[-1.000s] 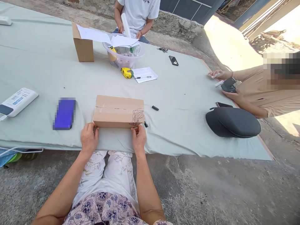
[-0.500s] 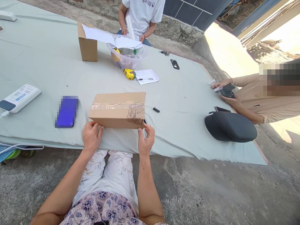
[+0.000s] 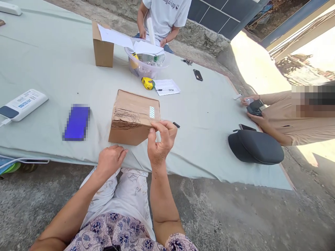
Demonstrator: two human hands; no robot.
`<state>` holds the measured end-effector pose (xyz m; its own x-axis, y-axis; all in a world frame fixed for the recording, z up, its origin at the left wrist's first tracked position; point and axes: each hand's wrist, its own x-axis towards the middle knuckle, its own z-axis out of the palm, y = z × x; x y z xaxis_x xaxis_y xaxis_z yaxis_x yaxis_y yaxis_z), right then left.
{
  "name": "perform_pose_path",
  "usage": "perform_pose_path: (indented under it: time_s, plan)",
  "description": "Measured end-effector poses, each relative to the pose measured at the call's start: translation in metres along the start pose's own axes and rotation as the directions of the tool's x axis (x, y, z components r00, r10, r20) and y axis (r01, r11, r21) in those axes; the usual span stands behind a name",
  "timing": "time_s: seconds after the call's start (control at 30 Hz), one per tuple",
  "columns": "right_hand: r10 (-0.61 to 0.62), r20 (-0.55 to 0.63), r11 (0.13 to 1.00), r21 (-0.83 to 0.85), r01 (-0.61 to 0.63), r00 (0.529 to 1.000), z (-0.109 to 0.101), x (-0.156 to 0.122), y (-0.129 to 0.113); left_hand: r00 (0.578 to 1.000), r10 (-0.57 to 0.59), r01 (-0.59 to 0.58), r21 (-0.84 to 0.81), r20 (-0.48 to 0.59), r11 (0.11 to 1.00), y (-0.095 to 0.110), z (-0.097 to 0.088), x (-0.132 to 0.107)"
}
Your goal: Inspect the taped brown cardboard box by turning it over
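Note:
A brown cardboard box (image 3: 134, 104) stands tilted on the cloth in front of me, its side with a patterned white-and-teal sticker (image 3: 151, 112) facing up. Dark scribbled lines run along its near edge. My right hand (image 3: 161, 141) pinches the box at its near right edge between thumb and fingers. Just below the box's lower left corner, my left hand (image 3: 111, 161) rests at the table edge with fingers loosely curled, apart from the box; nothing shows in it. A black pen cap (image 3: 176, 124) lies right beside my right hand.
The cloth-covered table (image 3: 199, 146) carries a blurred blue phone (image 3: 76, 122), a white power bank (image 3: 24, 104), a yellow tape measure (image 3: 148, 83), a paper with pen (image 3: 167, 87), a plastic basket (image 3: 150, 69), another box (image 3: 103, 52) and a black case (image 3: 255, 146). Two people sit across and right.
The box has been turned, so its taped face no longer shows on top and the stickered side does. My left hand has let go of it and shifted right; my right hand still grips it.

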<state>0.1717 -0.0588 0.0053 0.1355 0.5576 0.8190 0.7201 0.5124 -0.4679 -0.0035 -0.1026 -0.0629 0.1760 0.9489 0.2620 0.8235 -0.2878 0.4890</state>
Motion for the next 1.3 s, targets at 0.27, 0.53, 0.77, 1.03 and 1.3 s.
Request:
perform_pose_path:
  time_s: [0.27, 0.53, 0.77, 1.03, 1.3]
  plan:
    - [0.042, 0.024, 0.998, 0.053, -0.043, 0.999, 0.006, -0.004, 0.001, 0.764, -0.212, -0.024, -0.354, -0.610, 0.935, 0.012, -0.049, 0.019]
    - [0.122, -0.022, 0.993, -0.008, -0.122, 0.992, 0.015, 0.002, -0.015, 0.852, -0.184, -0.072, -0.457, -0.490, 0.887, 0.024, -0.040, 0.067]
    - [0.171, 0.006, 0.984, 0.057, -0.172, 0.985, 0.014, 0.007, -0.012, 0.867, -0.212, -0.067, -0.527, -0.451, 0.847, 0.029, -0.038, 0.070]
    - [0.179, 0.088, 0.955, 0.224, -0.194, 0.980, 0.001, 0.005, 0.012, 0.865, -0.200, -0.077, -0.515, -0.461, 0.854, 0.030, -0.041, 0.070]
    - [0.137, 0.070, 0.953, 0.263, -0.151, 0.988, -0.010, -0.002, 0.010, 0.915, -0.114, -0.127, -0.544, -0.388, 0.830, 0.015, -0.045, 0.082]
